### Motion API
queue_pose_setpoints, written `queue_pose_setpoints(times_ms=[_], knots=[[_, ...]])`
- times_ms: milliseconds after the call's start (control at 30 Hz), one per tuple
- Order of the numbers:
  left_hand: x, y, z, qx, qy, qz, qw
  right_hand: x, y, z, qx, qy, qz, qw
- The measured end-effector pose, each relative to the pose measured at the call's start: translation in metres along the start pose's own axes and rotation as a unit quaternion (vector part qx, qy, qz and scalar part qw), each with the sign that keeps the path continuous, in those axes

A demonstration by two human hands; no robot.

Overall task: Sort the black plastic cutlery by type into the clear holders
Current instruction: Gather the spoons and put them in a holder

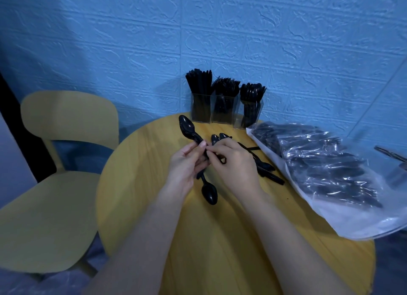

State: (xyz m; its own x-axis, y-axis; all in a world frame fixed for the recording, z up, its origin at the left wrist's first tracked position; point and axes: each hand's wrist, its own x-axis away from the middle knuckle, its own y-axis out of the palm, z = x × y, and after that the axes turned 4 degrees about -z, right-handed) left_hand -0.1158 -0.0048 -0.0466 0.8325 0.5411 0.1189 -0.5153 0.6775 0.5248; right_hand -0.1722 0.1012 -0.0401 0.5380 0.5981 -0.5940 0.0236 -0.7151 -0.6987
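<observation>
Our left hand (186, 162) and right hand (233, 160) fingers clamp black plastic spoons (189, 127), handles meeting between us; the clear spoon holder (248, 116) stands far right.

The right hand (233, 160) covers the handles of the spoons (217, 138) it holds, so their number cannot be told. The left hand (187, 165) hides the middle of its own spoon stack (189, 127). Inside the plastic bag (326, 162) at the table's right edge, the cutlery is too blurred to tell its types. The picture's right edge cuts off a metal object (391, 154), so I cannot identify it.
</observation>
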Motion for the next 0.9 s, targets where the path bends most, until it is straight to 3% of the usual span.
queue_pose_setpoints(times_ms=[167,267,367,500,767,900], knots=[[0.001,-0.007,0.01,-0.008,0.016,0.012,1.0,-0.005,-0.01,0.001,-0.168,0.079,-0.08,0.979],[0.001,-0.016,0.02,0.02,0.026,0.041,0.999,-0.006,-0.012,0.009,-0.067,0.1,-0.152,0.981],[0.0,-0.022,0.024,0.042,0.028,0.062,0.997,-0.002,-0.007,0.007,0.052,0.133,-0.266,0.953],[0.001,-0.022,0.021,0.045,0.03,0.065,0.996,0.002,-0.003,-0.004,0.123,0.116,-0.336,0.926],[0.001,-0.022,0.02,0.036,0.027,0.072,0.996,0.0,-0.008,-0.002,0.152,0.124,-0.299,0.934],[0.001,-0.023,0.021,0.039,0.026,0.077,0.996,0.0,-0.014,0.003,0.167,0.108,-0.315,0.928]])
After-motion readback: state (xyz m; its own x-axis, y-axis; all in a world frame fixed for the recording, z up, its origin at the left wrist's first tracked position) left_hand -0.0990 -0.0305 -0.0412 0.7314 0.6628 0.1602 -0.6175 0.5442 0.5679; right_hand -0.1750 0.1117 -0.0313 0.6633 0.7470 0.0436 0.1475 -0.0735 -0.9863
